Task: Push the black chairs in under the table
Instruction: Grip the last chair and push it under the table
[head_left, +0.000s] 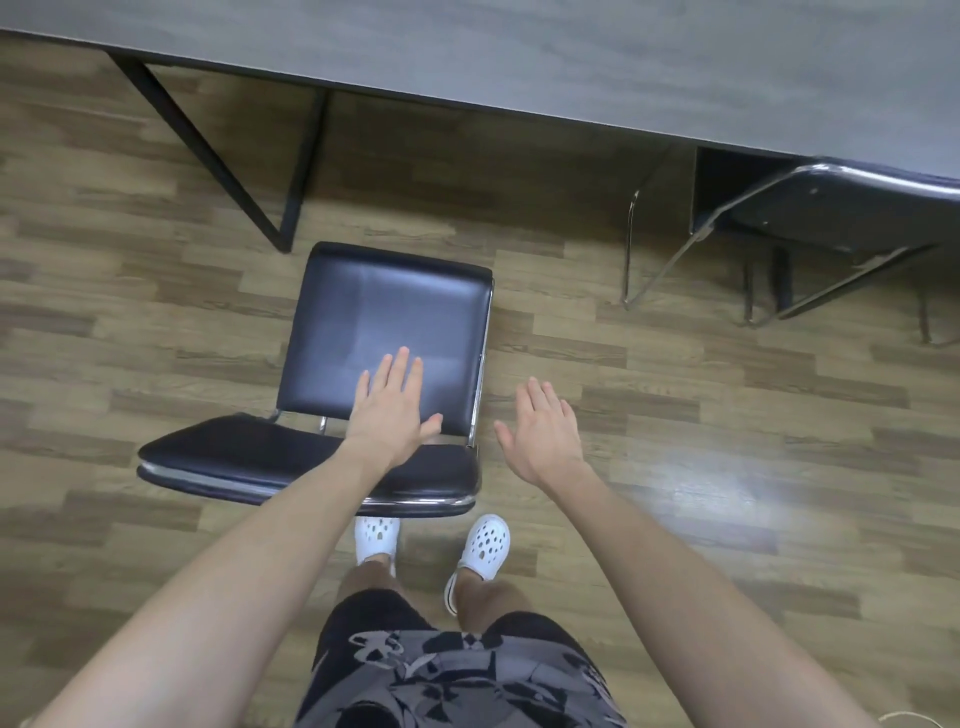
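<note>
A black padded chair (384, 312) with a chrome frame stands on the floor in front of me, well short of the grey table (571, 57) that runs across the top. Its backrest (249, 457) is nearest me, and the seat points toward the table. My left hand (392, 410) is stretched out flat above the backrest and the rear of the seat, fingers straight; I cannot tell whether it touches. My right hand (545, 431) hovers open over the floor just right of the chair, holding nothing. A second black chair (841, 213) sits partly under the table at the right.
Black table legs (280, 208) slant down to the floor just left of the chair's front edge. The second chair's chrome legs (675, 260) reach out onto the wood floor at right. My feet in white clogs (480, 543) stand right behind the backrest.
</note>
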